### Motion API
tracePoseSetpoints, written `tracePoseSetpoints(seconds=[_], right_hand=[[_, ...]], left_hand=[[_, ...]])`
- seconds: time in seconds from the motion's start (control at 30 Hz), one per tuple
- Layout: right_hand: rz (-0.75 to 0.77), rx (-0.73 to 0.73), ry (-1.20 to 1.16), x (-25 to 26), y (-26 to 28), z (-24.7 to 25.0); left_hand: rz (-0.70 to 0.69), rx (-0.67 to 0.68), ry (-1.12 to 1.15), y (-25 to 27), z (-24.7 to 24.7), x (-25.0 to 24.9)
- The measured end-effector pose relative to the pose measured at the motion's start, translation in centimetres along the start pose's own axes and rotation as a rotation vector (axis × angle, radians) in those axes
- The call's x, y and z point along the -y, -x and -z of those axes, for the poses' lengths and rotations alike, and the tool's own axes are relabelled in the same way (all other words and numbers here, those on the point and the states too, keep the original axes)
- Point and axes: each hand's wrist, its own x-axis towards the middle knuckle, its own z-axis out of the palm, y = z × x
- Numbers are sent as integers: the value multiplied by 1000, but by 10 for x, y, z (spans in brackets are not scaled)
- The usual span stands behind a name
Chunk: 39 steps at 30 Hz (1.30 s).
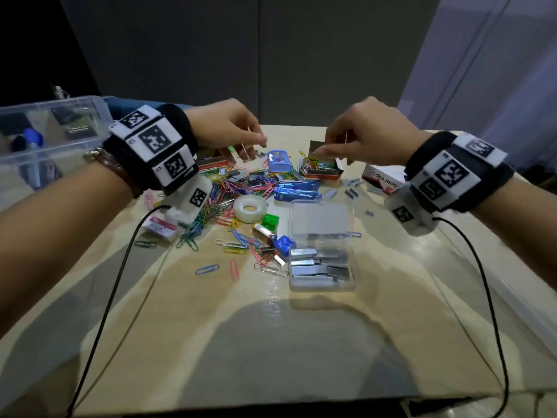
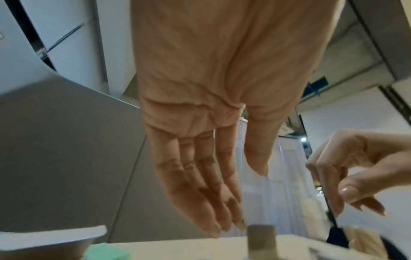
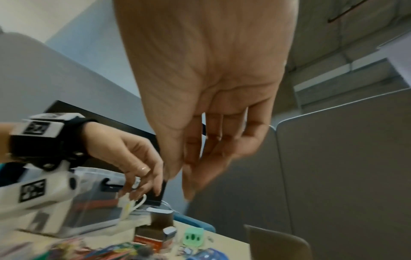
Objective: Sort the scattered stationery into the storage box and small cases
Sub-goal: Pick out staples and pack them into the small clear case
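Observation:
Coloured paper clips [image 1: 223, 200] lie heaped across the middle of the table. My left hand [image 1: 256, 149] hovers over loose staple strips at the far middle, fingers straight and empty in the left wrist view [image 2: 242, 200]. My right hand [image 1: 331, 155] hangs over a small cardboard box [image 1: 321, 171] holding coloured clips. Its fingertips [image 3: 189, 191] lie close to the thumb with nothing visible between them. An open clear case [image 1: 321, 267] near the front holds staple strips. The clear storage box [image 1: 90, 107] stands at the far left.
A blue stapler [image 1: 297, 188], tape roll [image 1: 249, 209], blue case [image 1: 280, 160], green sharpener [image 1: 270, 222] and battery [image 1: 262, 231] lie among the clips. A white paper clip box [image 1: 382, 179] sits far right, and an orange box [image 1: 212, 162] lies under my left wrist.

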Motion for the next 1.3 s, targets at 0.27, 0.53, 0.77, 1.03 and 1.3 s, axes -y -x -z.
tracePoseSetpoints(seconds=[0.27,0.53,0.77,1.03,1.3], right_hand=[[-20,224,-83,-30,-57,-53],[-130,293,2,-16,-87,-80],[-144,332,8,-17,-90,-84],[-124,261,-135,-36,-78,-65],[-203,163,-396,-43,-73,-57]], left_hand=[[82,27,-427,-49,-6,45],[214,257,-706,-68,-12,39],[198,213,-623,-70,-10,60],[111,112,-255,-59,3,64],[155,147,-311,-68,-11,55]])
